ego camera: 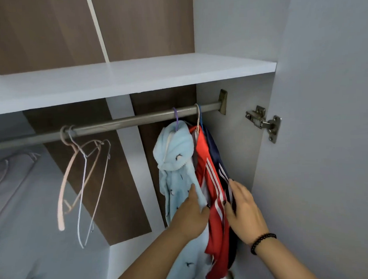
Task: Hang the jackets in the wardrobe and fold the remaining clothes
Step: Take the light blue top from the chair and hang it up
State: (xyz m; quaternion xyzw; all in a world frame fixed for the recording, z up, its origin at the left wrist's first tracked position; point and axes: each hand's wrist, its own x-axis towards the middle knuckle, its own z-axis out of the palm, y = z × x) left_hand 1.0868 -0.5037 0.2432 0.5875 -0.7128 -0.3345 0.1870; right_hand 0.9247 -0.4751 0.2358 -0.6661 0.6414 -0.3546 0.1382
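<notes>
Two bare forearms reach up from the bottom edge, and both hands are in among the clothes hanging at the right end of the rail [124, 123]. On the left hand [191, 218] the thumb lies up along the pale blue fleece jacket [175, 160] and the fingers curl in at the seam where it meets the red jacket [212, 192], pinching fabric there; exactly which layer they hold I cannot tell. As for the right hand [243, 208], with a black bead bracelet [262, 242] on its wrist, its fingers are tucked round the edge of the navy jacket [216, 157], gripping it just beside the red one.

All three jackets hang from the rail, packed tight together. The blue fleece hangs from a purple hook, and the red and the navy sit under a beige hook and a blue hook right next to each other, close to the rail's bracket [223, 101]. White stripes run down the sleeves of both the red and the navy.

Further left along the rail, well apart from the jackets, two bare hangers [84, 184] dangle tilted, one pinkish, one thin pale wire. Above the rail runs a white shelf [135, 80]. Right of the bracket, a metal hinge [262, 122] sits on the wardrobe's side panel.
</notes>
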